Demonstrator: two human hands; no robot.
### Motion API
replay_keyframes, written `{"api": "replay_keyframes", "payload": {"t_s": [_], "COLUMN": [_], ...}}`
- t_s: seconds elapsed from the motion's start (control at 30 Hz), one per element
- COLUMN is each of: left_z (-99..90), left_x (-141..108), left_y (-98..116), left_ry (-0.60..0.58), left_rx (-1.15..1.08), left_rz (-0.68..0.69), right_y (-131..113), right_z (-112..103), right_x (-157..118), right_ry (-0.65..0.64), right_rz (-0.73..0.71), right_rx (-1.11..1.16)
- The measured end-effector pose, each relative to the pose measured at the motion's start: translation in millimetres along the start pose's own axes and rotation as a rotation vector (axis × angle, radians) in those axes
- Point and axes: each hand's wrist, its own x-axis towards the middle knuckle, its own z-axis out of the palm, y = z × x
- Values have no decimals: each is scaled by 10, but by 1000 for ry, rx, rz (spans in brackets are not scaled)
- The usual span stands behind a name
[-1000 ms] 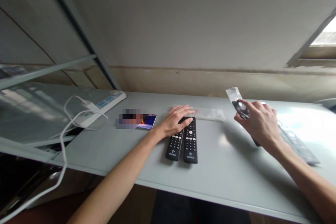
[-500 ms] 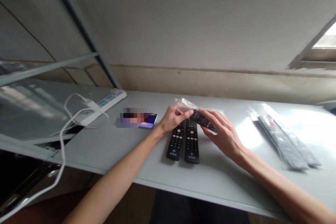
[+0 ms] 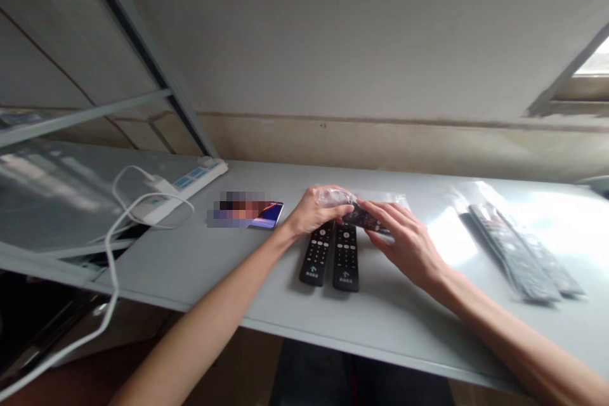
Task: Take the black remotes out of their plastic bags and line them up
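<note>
A black remote control (image 3: 365, 219) in a clear plastic bag is held between my two hands, above the far ends of two bare remotes. My left hand (image 3: 318, 210) pinches the bag and the remote's left end, with fingers partly hidden by the plastic. My right hand (image 3: 402, 233) grips the remote's right part, thumb below and fingers on top. The left bare remote (image 3: 316, 258) and the right bare remote (image 3: 346, 260) lie side by side, buttons up, their far ends covered by the held one.
Bagged remotes (image 3: 514, 254) lie on the grey table (image 3: 204, 273) at the right. A lit phone (image 3: 269, 214), partly pixelated, lies left of my hands. Farther left are a white power strip (image 3: 195, 184) and a white cable (image 3: 110, 266). A wall stands behind the table.
The fingers of my left hand have curled over the bag's open-looking end, which stuck up before and is now pressed down. The held remote sits slightly flatter. The camera view has shifted a little.
</note>
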Motion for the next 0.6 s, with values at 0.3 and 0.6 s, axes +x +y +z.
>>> {"api": "replay_keyframes", "payload": {"t_s": [0.3,0.6], "left_z": [24,23], "left_x": [38,50], "left_y": [-90,-144], "left_ry": [210,309], "left_rx": [-181,-323], "left_rz": [21,22], "right_y": [117,424], "right_z": [-137,-180], "right_x": [40,44], "right_ry": [149,229], "right_rz": [204,927], "right_rx": [-41,699]}}
